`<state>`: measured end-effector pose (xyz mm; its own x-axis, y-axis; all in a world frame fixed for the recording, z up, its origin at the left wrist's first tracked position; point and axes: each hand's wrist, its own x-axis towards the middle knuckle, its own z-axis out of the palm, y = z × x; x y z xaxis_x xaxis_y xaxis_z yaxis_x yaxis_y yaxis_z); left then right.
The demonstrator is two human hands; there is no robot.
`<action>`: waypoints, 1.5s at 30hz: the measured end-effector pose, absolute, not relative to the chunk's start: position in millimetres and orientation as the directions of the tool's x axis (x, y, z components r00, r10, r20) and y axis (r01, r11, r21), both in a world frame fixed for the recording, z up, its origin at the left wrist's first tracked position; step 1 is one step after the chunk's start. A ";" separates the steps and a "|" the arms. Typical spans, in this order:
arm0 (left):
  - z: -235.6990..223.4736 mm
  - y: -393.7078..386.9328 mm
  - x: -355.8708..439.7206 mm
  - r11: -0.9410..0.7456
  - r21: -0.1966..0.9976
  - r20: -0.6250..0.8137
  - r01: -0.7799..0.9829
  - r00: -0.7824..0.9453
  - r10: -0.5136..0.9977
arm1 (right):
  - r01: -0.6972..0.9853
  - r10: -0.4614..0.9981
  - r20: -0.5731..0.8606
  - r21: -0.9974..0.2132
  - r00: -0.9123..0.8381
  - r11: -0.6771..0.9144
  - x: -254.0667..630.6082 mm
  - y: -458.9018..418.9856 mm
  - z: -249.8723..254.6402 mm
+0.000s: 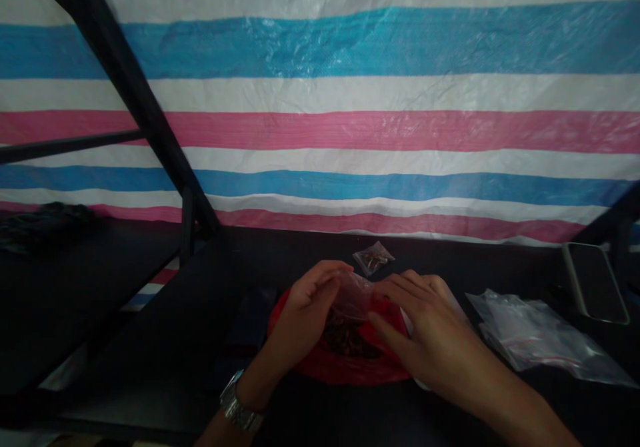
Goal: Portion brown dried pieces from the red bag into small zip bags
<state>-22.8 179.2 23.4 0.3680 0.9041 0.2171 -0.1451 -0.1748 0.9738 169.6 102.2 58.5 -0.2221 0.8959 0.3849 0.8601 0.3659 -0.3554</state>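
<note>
Left hand and right hand grasp a clear plastic bag, apparently unfilled, over a red plastic bag of brown bits; one filled transparent sachet lies far, flat clear bags right.

Striped sheet: sweeping right across the top!
Black bar: slanting down, upper left!
Phone: dark-screened, far right!

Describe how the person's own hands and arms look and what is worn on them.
The left hand and the right hand are without gloves. On the left wrist is a silver-coloured watch with a linked metal band. Nothing worn shows on the right wrist, and no sleeves are visible.
</note>
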 end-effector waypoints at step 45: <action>21.7 167.1 -57.8 -0.770 0.443 0.834 0.459 0.103 0.541 | 0.815 0.808 0.179 -0.287 0.561 -0.503 426.8 76.6 18.3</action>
<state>-57.8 167.1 21.7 0.1025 0.5415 0.8344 0.4587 -0.7701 0.4433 426.8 76.6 18.3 0.5612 0.8080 0.1793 0.8155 -0.5028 -0.2867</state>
